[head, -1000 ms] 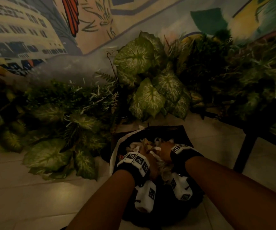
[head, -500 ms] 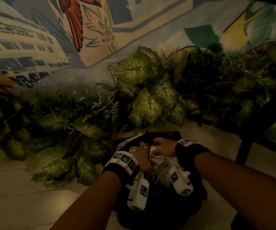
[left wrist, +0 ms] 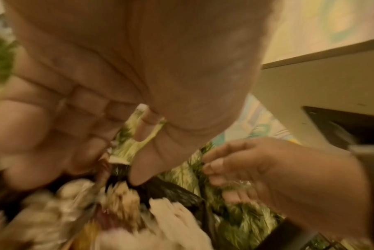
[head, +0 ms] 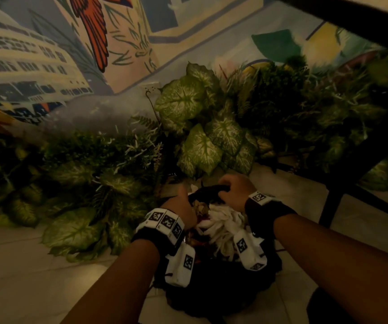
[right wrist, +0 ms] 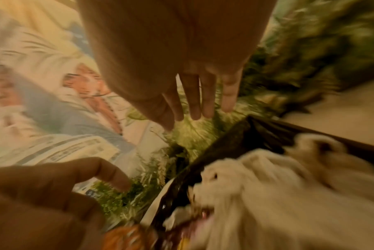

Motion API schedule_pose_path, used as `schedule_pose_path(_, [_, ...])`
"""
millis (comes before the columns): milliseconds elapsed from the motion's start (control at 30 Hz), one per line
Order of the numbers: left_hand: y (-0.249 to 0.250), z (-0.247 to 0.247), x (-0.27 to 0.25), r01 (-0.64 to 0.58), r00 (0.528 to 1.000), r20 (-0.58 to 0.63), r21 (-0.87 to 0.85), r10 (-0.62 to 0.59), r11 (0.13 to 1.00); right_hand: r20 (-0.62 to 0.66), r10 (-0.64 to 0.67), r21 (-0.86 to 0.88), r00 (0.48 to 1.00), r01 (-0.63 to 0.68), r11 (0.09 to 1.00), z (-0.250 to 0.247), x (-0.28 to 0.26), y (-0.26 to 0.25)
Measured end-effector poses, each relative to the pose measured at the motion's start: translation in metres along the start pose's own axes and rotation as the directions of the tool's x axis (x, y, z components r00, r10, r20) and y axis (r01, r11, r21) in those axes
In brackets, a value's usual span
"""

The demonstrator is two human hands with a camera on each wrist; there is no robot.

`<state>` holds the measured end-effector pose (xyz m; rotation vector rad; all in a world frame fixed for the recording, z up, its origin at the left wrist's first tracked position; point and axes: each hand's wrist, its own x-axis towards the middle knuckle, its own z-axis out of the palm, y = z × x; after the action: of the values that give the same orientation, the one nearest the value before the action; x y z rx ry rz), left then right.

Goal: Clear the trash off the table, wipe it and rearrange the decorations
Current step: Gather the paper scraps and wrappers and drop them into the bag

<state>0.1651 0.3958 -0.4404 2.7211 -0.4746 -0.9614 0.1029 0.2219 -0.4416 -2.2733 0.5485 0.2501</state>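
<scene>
A black trash bag [head: 211, 295] stands on the floor, stuffed with crumpled white napkins [head: 223, 220] and other scraps. Both hands are at its far rim. My left hand [head: 180, 206] pinches a strip of the black rim between thumb and fingers [left wrist: 136, 169]. My right hand [head: 232, 188] hovers over the raised rim [right wrist: 231, 140]; its fingers [right wrist: 194, 104] are stretched out and nothing lies in the palm. Motion blur smears both wrist views.
Leafy decorative plants [head: 200, 136] crowd the floor just behind and left of the bag, below a painted mural wall [head: 48, 54]. A dark table leg [head: 330, 206] stands at the right, with the table edge [head: 340, 17] overhead. Tiled floor [head: 24, 277] lies at the near left.
Both hands have come up out of the trash to the bag's far rim, and the black rim now stands raised between them. The head view has tilted upward.
</scene>
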Motion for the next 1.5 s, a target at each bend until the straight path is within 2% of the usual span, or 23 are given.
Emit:
schedule_pose_path(100, [0.015, -0.019, -0.026, 0.026, 0.997, 0.076, -0.035, -0.024, 0.999, 0.01, 0.14, 0.026, 0.99, -0.14, 0.99, -0.004, -0.031, -0.002])
schedule_pose_path(200, [0.034, -0.05, -0.064, 0.027, 0.991, 0.133, -0.085, -0.015, 0.996, 0.117, 0.242, 0.032, 0.963, -0.247, 0.968, -0.015, -0.072, -0.01])
schedule_pose_path(400, [0.054, -0.119, -0.138, 0.094, 0.986, 0.147, -0.08, -0.082, 0.992, 0.177, 0.306, 0.131, 0.936, -0.33, 0.935, -0.07, -0.169, -0.068])
schedule_pose_path(500, [0.076, -0.165, -0.173, 0.071, 0.987, 0.146, -0.047, -0.063, 0.996, 0.211, 0.275, 0.141, 0.938, -0.308, 0.941, -0.118, -0.211, -0.116])
schedule_pose_path(567, [0.094, -0.196, -0.193, 0.019, 0.993, 0.119, -0.021, -0.016, 1.0, 0.215, 0.215, 0.147, 0.953, -0.25, 0.957, -0.156, -0.232, -0.148])
schedule_pose_path(667, [0.132, -0.238, -0.219, -0.042, 0.995, 0.084, -0.073, 0.048, 0.996, 0.185, 0.097, 0.19, 0.978, -0.132, 0.973, -0.228, -0.262, -0.184])
schedule_pose_path(767, [0.177, -0.273, -0.238, -0.133, 0.99, 0.04, -0.119, 0.139, 0.984, 0.1, 0.035, 0.196, 0.994, -0.054, 0.979, -0.303, -0.289, -0.191])
schedule_pose_path(867, [0.224, -0.288, -0.249, -0.275, 0.961, -0.034, -0.144, 0.273, 0.951, -0.052, 0.014, 0.149, 0.999, -0.006, 0.989, -0.369, -0.311, -0.166])
schedule_pose_path(967, [0.275, -0.291, -0.257, -0.381, 0.924, -0.064, -0.166, 0.376, 0.909, -0.138, 0.06, 0.104, 0.989, -0.046, 0.993, -0.432, -0.324, -0.119])
schedule_pose_path(1033, [0.31, -0.287, -0.259, -0.408, 0.913, -0.072, -0.169, 0.402, 0.897, -0.18, 0.089, 0.062, 0.98, -0.079, 0.995, -0.473, -0.327, -0.08])
schedule_pose_path(1167, [0.39, -0.269, -0.254, -0.375, 0.927, -0.087, -0.21, 0.365, 0.903, -0.205, 0.127, 0.024, 0.971, -0.125, 0.992, -0.551, -0.326, -0.004])
schedule_pose_path(1300, [0.469, -0.246, -0.24, -0.344, 0.939, -0.102, -0.247, 0.329, 0.906, -0.159, 0.135, -0.033, 0.978, -0.142, 0.989, -0.613, -0.317, 0.055])
schedule_pose_path(1400, [0.514, -0.227, -0.229, -0.315, 0.949, -0.084, -0.291, 0.304, 0.904, -0.095, 0.128, -0.103, 0.987, -0.137, 0.985, -0.649, -0.309, 0.086])
schedule_pose_path(1500, [0.543, -0.212, -0.22, -0.281, 0.959, -0.065, -0.292, 0.274, 0.914, -0.09, 0.125, -0.093, 0.988, -0.133, 0.987, -0.675, -0.297, 0.103])
